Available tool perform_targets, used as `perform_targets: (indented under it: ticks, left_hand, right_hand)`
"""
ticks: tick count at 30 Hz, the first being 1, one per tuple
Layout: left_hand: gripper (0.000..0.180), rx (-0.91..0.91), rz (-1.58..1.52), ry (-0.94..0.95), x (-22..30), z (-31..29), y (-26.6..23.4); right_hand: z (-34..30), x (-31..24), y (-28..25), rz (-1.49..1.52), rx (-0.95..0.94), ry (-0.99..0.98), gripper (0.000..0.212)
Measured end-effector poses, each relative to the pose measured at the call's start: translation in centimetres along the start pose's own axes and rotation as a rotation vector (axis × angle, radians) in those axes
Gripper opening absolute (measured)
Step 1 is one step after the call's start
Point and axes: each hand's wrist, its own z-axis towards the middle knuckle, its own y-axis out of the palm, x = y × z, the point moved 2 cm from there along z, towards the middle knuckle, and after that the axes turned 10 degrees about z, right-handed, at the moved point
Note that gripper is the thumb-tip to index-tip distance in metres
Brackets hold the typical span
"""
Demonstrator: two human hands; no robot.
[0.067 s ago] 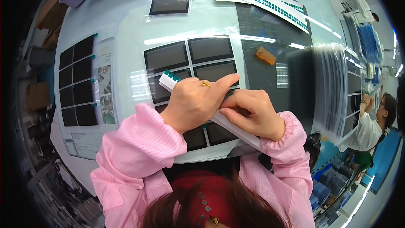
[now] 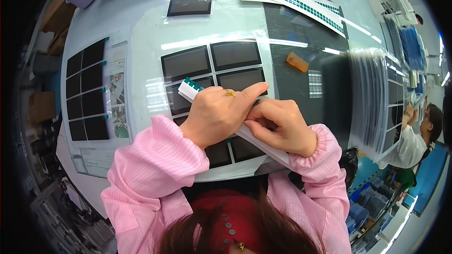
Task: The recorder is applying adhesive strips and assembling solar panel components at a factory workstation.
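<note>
A white paper strip with green tabs [image 2: 189, 89] slants across the table below my two hands. My left hand [image 2: 214, 115] is closed round its upper part, a gold ring on one finger and the index finger pointing to the right. Close beside it, my right hand [image 2: 281, 124] is curled in a pinch over the strip; what its fingertips hold is hidden. Under the strip lies a clear sheet with several dark rectangular panels [image 2: 186, 63] in rows, framed by pale edges. The hands cover part of the nearer panels.
More dark panels with green tabs [image 2: 93, 96] lie at the left. Two further panels [image 2: 190, 4] sit at the far side, with tab strips [image 2: 292, 4] right of them. An orange block [image 2: 297, 62] rests on a black mat. Stacked clear sheets [image 2: 369, 101] stand right, near another person [image 2: 414, 136].
</note>
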Motion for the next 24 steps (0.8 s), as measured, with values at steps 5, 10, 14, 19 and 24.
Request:
perform_targets:
  ticks: [5,10,14,19,24]
  left_hand:
    - [0.044,-0.035,-0.001,-0.004,-0.2,-0.2,0.2]
    - [0.04,-0.088,-0.013,-0.042,0.1,0.1,0.1]
    - [0.021,-0.162,0.045,0.05,0.3,0.5,0.0]
    - [0.016,-0.174,0.037,0.049,0.3,0.3,-0.2]
    - [0.015,-0.184,0.033,0.042,0.3,0.4,-0.2]
  right_hand:
    - [0.0,-0.2,-0.4,0.034,-0.105,0.051,0.009]
    - [-0.5,1.4,-4.1,0.461,0.215,0.475,0.008]
    - [-0.5,2.4,-4.7,0.449,0.221,0.638,0.013]
    - [-0.2,2.3,-4.6,0.383,0.117,0.706,0.017]
    - [-0.2,2.4,-4.3,0.374,0.13,0.711,0.017]
